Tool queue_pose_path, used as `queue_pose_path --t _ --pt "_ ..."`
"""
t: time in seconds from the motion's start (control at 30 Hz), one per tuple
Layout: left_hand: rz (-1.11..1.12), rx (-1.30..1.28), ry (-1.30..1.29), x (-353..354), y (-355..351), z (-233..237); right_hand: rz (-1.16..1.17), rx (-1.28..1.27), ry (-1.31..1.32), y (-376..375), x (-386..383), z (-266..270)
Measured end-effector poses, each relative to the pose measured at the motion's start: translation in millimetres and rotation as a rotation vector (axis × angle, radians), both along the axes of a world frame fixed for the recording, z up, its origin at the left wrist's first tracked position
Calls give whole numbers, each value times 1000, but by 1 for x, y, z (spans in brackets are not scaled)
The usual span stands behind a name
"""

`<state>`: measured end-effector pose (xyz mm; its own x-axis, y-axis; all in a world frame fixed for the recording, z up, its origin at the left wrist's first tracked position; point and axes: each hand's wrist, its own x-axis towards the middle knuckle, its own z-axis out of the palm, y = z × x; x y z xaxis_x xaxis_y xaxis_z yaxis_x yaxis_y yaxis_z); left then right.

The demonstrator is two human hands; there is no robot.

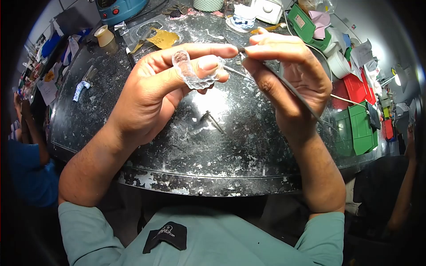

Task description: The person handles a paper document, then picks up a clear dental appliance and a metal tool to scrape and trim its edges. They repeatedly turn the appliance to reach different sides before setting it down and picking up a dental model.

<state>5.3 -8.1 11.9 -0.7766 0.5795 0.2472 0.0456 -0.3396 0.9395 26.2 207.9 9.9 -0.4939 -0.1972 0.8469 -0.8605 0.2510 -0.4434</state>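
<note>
A clear, arch-shaped plastic piece (198,80) is held between the thumb and fingers of my left hand (153,84), above the black worktop (195,153). The left index finger stretches toward the fingertips of my right hand (290,66). Those fingers pinch a thin dark strip or cord (295,92), which runs down past the palm to the lower right. The fingertips of both hands nearly meet at its upper end. A small dark piece (216,123) lies on the worktop below the hands.
A blue machine (120,11) stands at the back left, near a cream spool-shaped item (104,36). A yellow leaf-like scrap (163,38) lies behind my left hand. Green bins (363,128) and a red bin (355,86) line the right. People (27,164) sit at both sides.
</note>
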Motion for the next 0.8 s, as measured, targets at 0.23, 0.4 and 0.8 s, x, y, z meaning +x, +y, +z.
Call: queue_pose_path --t 0.23,0.4,0.8 --pt "41 1 -3 2 2 2 -69 181 103 1 0 4" --pt "35 39 -18 3 2 5 -52 68 73 6 -1 3" --pt "-388 100 -159 34 -1 18 -33 -292 -189 10 -3 3"
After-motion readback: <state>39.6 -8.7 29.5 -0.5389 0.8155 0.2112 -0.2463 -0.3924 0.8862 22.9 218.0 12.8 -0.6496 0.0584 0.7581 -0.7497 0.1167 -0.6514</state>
